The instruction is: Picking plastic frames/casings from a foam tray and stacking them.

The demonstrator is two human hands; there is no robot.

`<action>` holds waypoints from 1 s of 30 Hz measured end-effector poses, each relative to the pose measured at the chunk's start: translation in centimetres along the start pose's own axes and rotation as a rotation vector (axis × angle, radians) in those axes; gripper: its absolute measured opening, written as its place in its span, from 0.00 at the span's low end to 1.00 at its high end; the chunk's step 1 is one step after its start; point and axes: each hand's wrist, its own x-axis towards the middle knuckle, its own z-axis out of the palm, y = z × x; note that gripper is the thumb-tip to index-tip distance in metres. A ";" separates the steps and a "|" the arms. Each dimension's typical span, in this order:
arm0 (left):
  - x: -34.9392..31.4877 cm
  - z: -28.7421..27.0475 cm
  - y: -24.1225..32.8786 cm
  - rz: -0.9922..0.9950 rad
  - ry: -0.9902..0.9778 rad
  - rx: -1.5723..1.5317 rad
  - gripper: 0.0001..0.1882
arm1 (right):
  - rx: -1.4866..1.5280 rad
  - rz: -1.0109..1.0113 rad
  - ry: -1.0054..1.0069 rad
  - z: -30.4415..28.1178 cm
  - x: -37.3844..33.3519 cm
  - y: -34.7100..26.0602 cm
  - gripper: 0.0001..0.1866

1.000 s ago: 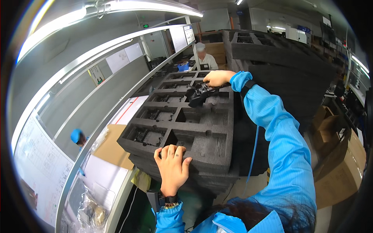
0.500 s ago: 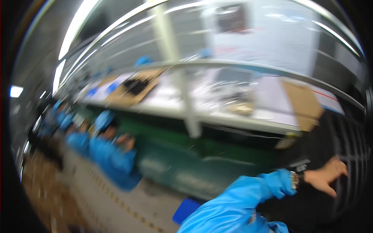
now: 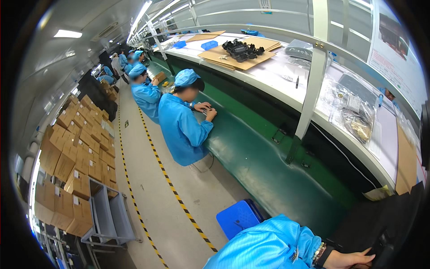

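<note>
My left hand (image 3: pixel 347 260) comes in at the lower right, in a light blue sleeve with a beaded bracelet and a dark band at the wrist. Its fingers are drawn together at a black object (image 3: pixel 383 245), whose kind I cannot make out against the dark background. Part of the hand is cut off by the lower edge. Black material (image 3: pixel 358 224) lies around and beyond it. My right hand is outside the picture.
A green-topped bench (image 3: pixel 251 157) runs away to the far left, with co-workers in blue (image 3: pixel 183 121) seated along it. A white shelf above carries cardboard, black parts (image 3: pixel 242 50) and bagged items. A blue stool (image 3: pixel 239 219) stands close by; stacked cartons (image 3: pixel 71 157) line the aisle.
The view has swung left and steadied, bringing the aisle and cartons in. My left hand was spread over a black ribbed surface; now its fingers are closer together, lower in the picture.
</note>
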 end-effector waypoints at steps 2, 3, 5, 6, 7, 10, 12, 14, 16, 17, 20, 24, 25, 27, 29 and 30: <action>-0.2 -3.0 -0.6 -0.010 -0.016 -0.160 0.15 | 0.032 -0.037 -0.046 1.5 0.9 -1.1 0.31; -0.6 -4.1 0.1 0.022 -0.032 -0.036 0.21 | 0.045 -0.055 -0.068 2.4 1.7 -1.7 0.31; -1.4 -6.5 1.1 0.119 0.062 0.142 0.31 | 0.099 -0.102 -0.104 4.4 3.9 -3.4 0.31; -1.8 -7.8 1.2 0.181 0.169 0.186 0.30 | 0.133 -0.101 -0.128 5.5 4.8 -4.0 0.32; -3.4 -7.0 2.7 0.199 0.265 0.177 0.30 | 0.140 -0.094 -0.120 6.6 5.5 -4.2 0.32; -6.3 -8.1 5.2 0.403 0.604 0.110 0.28 | 1.173 0.264 -0.095 12.1 9.5 -8.5 0.14; -8.4 -9.9 6.6 0.502 0.636 0.073 0.25 | 1.322 -0.064 -0.256 11.2 9.7 -12.1 0.12; -10.2 -8.5 7.7 0.504 0.640 0.141 0.24 | 1.233 -0.149 -0.364 12.5 10.2 -15.6 0.11; -9.8 -8.7 7.9 0.666 0.753 0.251 0.21 | 1.353 -0.238 -0.303 14.8 10.7 -17.4 0.11; -9.8 -7.3 8.8 0.619 0.753 0.338 0.20 | 1.399 -0.269 -0.180 15.8 10.8 -18.8 0.12; -9.1 -9.0 9.8 0.697 0.860 0.572 0.24 | 1.473 -0.315 -0.147 16.2 11.4 -20.0 0.14; -7.6 -7.4 9.7 0.535 0.909 0.756 0.31 | 1.312 -0.338 -0.257 16.2 12.8 -17.7 0.14; -7.6 -7.6 9.5 0.674 0.941 0.762 0.34 | 1.311 -0.357 -0.217 18.3 12.8 -18.3 0.13; -7.5 -6.7 9.3 0.783 0.988 0.747 0.39 | 1.239 -0.377 -0.155 19.5 12.3 -18.3 0.12; -6.9 -6.8 8.4 0.790 1.000 0.801 0.40 | 1.215 -0.348 -0.099 21.2 12.0 -17.2 0.12; -6.8 -6.8 7.8 0.810 1.017 0.851 0.42 | 1.189 -0.328 -0.052 21.6 11.8 -16.9 0.12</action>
